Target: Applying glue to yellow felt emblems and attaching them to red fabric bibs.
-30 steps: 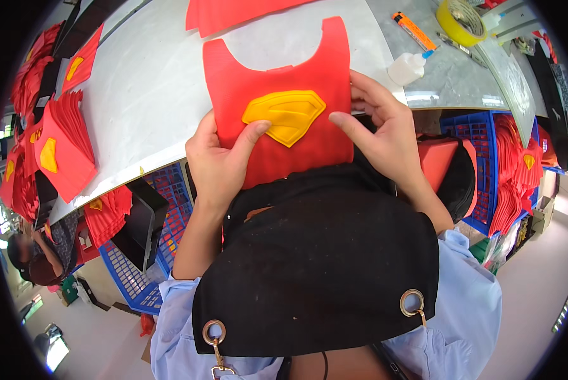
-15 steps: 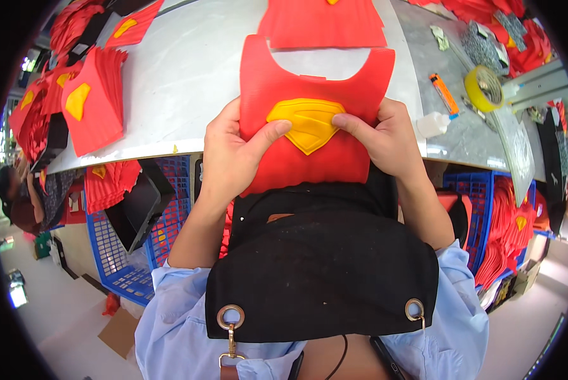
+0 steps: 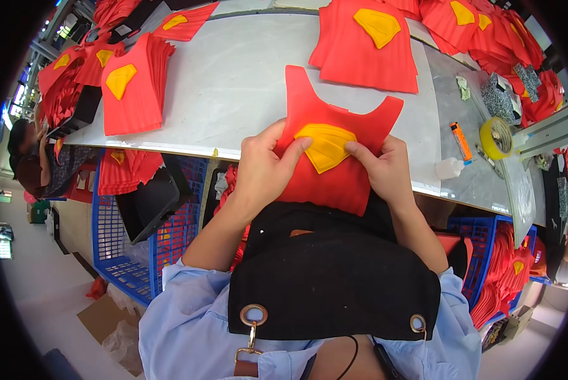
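Between my hands is a red, vest-shaped sheet point(image 3: 334, 190) with a scooped neck, tilted over my lap at the table edge. A yellow shield-shaped patch point(image 3: 325, 149) lies on its middle. My left hand point(image 3: 265, 161) grips the sheet's left side, its thumb pressing the patch's upper left corner. On the opposite side my right hand point(image 3: 385, 164) holds the sheet, thumb on the patch's upper right corner. The fingers behind the sheet are hidden. Beyond it on the table lies a stack of red pieces point(image 3: 366, 63), the top one bearing a yellow patch.
More red stacks point(image 3: 135, 95) stand on the table point(image 3: 233, 76) at left. To the right are a white bottle point(image 3: 449, 168), an orange tube point(image 3: 461, 142) and a yellow tape roll point(image 3: 496, 138). Blue crates point(image 3: 122, 266) flank me below. Another person point(image 3: 31, 158) is at far left.
The head view has shifted, showing more of the far stack. The red sheet now leans a little, lower in view. Both hands keep their hold, thumbs on the patch.
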The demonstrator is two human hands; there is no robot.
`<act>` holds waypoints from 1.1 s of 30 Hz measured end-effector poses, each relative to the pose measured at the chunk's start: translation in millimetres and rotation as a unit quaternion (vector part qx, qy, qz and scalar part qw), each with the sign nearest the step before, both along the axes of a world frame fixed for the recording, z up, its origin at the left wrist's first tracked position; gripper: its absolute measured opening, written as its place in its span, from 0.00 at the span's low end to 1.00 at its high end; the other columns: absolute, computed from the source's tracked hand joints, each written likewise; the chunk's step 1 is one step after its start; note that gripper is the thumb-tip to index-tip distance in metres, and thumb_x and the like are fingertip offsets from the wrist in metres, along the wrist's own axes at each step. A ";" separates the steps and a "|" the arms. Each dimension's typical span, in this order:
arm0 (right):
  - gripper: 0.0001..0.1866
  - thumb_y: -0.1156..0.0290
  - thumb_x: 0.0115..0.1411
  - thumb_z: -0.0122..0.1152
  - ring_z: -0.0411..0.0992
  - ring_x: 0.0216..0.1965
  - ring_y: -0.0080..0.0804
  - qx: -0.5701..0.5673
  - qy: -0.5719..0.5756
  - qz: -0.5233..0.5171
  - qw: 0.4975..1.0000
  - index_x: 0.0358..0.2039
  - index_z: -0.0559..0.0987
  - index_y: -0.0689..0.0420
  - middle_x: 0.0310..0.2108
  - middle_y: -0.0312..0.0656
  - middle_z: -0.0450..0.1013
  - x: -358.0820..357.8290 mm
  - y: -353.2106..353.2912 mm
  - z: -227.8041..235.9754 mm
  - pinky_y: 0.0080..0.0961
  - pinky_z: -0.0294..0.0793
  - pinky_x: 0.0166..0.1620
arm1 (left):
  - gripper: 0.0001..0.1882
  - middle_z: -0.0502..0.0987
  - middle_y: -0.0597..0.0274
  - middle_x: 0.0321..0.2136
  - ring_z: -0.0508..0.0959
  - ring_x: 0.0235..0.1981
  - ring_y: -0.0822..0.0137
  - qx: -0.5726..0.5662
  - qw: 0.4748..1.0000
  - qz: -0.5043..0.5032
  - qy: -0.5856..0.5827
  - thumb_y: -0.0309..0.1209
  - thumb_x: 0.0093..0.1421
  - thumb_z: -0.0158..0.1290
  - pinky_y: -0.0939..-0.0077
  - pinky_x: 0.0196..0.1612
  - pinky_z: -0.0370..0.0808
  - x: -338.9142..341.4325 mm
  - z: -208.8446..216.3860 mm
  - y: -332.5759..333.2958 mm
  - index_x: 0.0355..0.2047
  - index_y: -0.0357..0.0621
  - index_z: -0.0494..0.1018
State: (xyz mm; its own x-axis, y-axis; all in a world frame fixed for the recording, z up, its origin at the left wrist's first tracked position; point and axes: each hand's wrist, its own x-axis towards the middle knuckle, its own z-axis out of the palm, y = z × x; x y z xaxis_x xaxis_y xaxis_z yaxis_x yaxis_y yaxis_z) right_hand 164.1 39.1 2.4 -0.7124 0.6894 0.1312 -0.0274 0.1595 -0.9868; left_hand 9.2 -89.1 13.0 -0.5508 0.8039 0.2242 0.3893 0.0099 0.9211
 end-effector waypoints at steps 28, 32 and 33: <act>0.30 0.79 0.55 0.54 0.70 0.42 0.28 0.064 0.032 -0.025 0.997 0.59 0.60 0.57 0.43 0.45 0.71 1.4 6.6 -7.1 0.23 0.71 0.44 | 0.36 0.72 0.49 0.47 0.75 0.46 0.62 -0.322 0.930 0.167 0.051 0.34 0.48 0.64 0.74 0.49 0.71 -240.7 14.7 59.5 0.54 0.33 0.64; 0.28 0.79 0.55 0.54 0.71 0.39 0.27 0.089 0.012 -0.026 0.996 0.57 0.63 0.58 0.39 0.44 0.73 0.8 5.8 -6.8 0.23 0.71 0.45 | 0.36 0.71 0.49 0.49 0.74 0.47 0.61 -0.301 0.934 0.179 0.070 0.36 0.47 0.64 0.73 0.50 0.71 -232.6 9.9 58.3 0.54 0.35 0.64; 0.27 0.79 0.55 0.54 0.72 0.38 0.27 0.092 0.012 -0.022 0.995 0.57 0.64 0.58 0.38 0.43 0.74 0.5 5.4 -7.4 0.23 0.71 0.45 | 0.36 0.71 0.49 0.49 0.74 0.48 0.61 -0.287 0.938 0.182 0.072 0.37 0.47 0.64 0.73 0.50 0.70 -231.8 8.7 58.0 0.54 0.36 0.64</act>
